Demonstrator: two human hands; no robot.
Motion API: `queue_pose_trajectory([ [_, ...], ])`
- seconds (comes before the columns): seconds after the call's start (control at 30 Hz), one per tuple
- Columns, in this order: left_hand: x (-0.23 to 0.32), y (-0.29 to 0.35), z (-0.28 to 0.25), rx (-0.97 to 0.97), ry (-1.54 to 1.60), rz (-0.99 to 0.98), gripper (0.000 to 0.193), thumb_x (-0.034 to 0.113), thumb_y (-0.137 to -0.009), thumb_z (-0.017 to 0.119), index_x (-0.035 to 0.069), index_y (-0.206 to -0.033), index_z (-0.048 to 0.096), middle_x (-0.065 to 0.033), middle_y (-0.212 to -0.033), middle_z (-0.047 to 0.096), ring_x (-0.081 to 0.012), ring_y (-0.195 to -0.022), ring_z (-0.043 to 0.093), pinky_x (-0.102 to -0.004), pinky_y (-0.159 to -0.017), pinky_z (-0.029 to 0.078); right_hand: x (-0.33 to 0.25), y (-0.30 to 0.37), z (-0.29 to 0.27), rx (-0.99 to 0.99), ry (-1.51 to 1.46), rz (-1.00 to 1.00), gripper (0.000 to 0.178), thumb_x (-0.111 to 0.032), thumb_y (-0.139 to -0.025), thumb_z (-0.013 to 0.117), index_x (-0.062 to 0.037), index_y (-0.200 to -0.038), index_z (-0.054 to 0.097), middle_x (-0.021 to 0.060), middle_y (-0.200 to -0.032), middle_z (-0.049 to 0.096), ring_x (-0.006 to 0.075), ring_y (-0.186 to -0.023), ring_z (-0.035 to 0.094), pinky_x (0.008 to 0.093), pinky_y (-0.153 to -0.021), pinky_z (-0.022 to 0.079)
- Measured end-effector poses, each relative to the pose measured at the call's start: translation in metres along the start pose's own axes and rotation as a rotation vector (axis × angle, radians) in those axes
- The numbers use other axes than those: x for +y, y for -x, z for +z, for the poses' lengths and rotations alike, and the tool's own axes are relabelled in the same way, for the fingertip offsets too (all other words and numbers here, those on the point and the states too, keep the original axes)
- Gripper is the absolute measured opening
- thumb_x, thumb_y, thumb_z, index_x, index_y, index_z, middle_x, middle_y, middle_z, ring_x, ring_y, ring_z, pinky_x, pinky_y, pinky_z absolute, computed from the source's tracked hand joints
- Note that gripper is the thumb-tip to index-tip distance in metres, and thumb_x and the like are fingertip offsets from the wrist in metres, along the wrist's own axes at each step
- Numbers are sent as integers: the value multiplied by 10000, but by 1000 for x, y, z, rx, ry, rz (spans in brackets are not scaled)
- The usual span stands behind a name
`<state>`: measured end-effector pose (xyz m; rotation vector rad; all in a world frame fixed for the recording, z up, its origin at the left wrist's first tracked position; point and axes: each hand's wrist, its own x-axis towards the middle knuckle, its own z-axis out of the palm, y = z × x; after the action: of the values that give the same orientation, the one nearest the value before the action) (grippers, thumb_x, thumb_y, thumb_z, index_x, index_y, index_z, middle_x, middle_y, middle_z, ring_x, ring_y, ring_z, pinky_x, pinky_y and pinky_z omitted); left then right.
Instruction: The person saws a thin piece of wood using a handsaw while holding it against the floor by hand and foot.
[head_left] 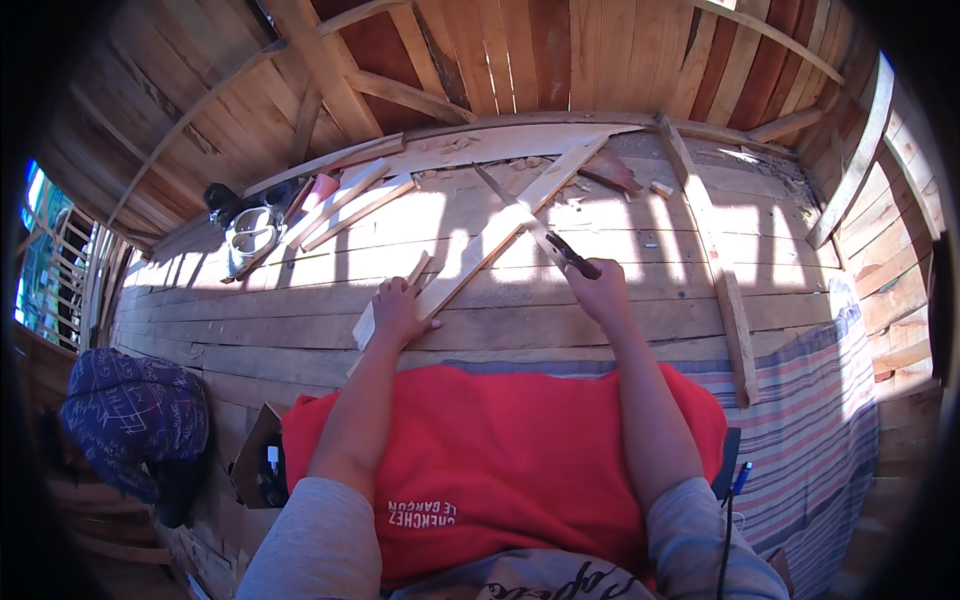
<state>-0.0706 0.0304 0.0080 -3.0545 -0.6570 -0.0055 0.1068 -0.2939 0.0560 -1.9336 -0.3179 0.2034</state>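
Observation:
A long pale wooden board [478,256] lies slantwise in front of me, its far end up to the right near the wall. My left hand [400,312] grips it near the close end, fingers over the top and thumb out to the right side. My right hand [600,288] is closed round the dark handle of a hand saw [541,233]. The saw's blade slants up to the left across the board, touching or just over it; I cannot tell which. A short wooden piece [420,267] shows just beyond my left hand.
Several cut boards [345,207] and a pair of white clogs or sandals [250,240] lie at the far left. A long beam [715,270] lies on the right. A striped mat [800,400] covers the floor there. Dark patterned cloth [130,415] lies left; wood scraps [610,172] lie near the wall.

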Motion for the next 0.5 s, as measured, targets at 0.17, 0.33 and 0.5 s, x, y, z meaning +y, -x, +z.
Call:
queue_pose_trajectory([
  [0.17, -1, -15, -5, -176, -94, 115, 541, 462, -813, 771, 100, -1204, 676, -128, -1180, 691, -294, -1266, 546, -506, -1096, 384, 10, -8, -19, 117, 0, 27, 332, -245, -832, 691, 23, -656, 602, 49, -529, 516, 133, -512, 467, 377, -524, 397],
  [0.33, 4, -15, -3, -121, 115, 59, 310, 251, -924, 632, 79, -1181, 632, -179, -1070, 727, -361, -1173, 644, -542, -912, 522, 23, -20, -38, 189, -168, 107, 327, -233, -841, 686, 17, -648, 598, 11, -533, 503, 99, -524, 454, 364, -509, 365],
  [0.5, 14, -18, -2, -47, 110, -103, 321, 141, -942, 573, 107, -1262, 589, -166, -1067, 724, -380, -1003, 704, -539, -841, 549, 17, -20, -42, 236, -177, 43, 335, -227, -857, 687, 6, -647, 568, -13, -554, 500, 82, -542, 442, 343, -512, 346],
])
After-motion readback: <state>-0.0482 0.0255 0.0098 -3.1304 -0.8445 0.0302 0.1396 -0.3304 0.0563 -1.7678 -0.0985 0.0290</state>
